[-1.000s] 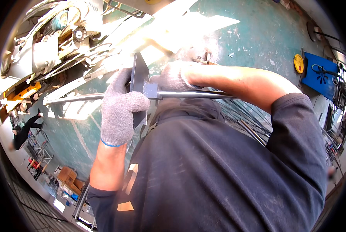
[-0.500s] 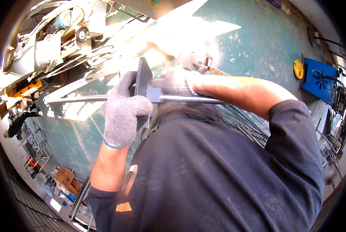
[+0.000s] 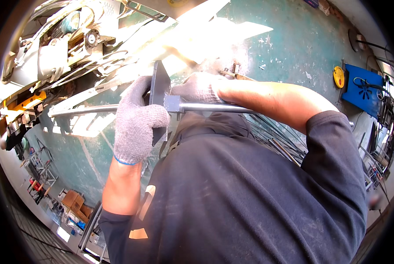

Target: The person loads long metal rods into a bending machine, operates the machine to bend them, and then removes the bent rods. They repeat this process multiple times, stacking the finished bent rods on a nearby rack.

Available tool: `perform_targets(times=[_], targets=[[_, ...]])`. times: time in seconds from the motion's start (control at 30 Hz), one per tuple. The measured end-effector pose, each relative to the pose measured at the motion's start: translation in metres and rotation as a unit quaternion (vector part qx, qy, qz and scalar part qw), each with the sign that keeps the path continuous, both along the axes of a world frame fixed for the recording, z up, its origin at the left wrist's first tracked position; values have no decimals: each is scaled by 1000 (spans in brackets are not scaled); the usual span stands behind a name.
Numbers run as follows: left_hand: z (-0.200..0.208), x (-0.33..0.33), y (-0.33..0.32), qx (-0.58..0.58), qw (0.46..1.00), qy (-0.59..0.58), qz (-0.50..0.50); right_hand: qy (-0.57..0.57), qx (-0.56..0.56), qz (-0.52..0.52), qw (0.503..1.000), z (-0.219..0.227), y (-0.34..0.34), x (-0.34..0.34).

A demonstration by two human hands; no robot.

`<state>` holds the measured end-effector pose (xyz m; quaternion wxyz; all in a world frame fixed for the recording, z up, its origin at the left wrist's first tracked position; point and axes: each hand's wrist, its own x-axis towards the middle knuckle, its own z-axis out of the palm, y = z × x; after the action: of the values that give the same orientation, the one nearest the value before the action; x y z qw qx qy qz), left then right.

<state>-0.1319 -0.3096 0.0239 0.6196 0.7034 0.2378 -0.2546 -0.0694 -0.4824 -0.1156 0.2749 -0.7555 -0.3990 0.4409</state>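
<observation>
My left hand (image 3: 136, 125), in a grey knit glove with a blue cuff edge, is closed around a dark flat metal plate (image 3: 160, 83). The thumb lies across the plate's near part. A short square grey block (image 3: 172, 104) sticks out from the plate's right face. In line with the block, a shiny metal bar (image 3: 212, 107) runs off to the right, and a similar length (image 3: 84, 111) shows left of my glove. My right hand (image 3: 196, 87), also gloved, is curled beside the plate's right face, just beyond the block. Its fingertips are hidden, and what they grip cannot be made out.
Machinery with a motor and cables (image 3: 54, 59) fills the upper left, beside strongly sunlit floor. Long thin rods (image 3: 278, 138) lie at my right side. A blue machine (image 3: 363, 90) and a yellow round object (image 3: 338, 77) stand far right. A cardboard box (image 3: 76, 203) sits lower left.
Both hands and the plate have shifted slightly left and upward in the picture, with grips looking the same. A person at the far left has moved and is now barely visible.
</observation>
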Motion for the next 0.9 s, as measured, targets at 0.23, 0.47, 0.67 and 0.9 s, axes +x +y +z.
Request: perform_targets(times=[0.23, 0.47, 0.67, 0.9], targets=[[-13, -20, -5, 18, 996, -80, 29, -57, -22, 23, 998, 18, 0, 4], [-3, -6, -1, 14, 999, -31, -5, -54, -4, 23, 998, 12, 0, 4], [-16, -26, -1, 23, 995, -94, 18, 34, -46, -58, 997, 29, 0, 5], [-7, -11, 2, 43, 998, -47, -17, -89, 11, 27, 996, 20, -2, 4]])
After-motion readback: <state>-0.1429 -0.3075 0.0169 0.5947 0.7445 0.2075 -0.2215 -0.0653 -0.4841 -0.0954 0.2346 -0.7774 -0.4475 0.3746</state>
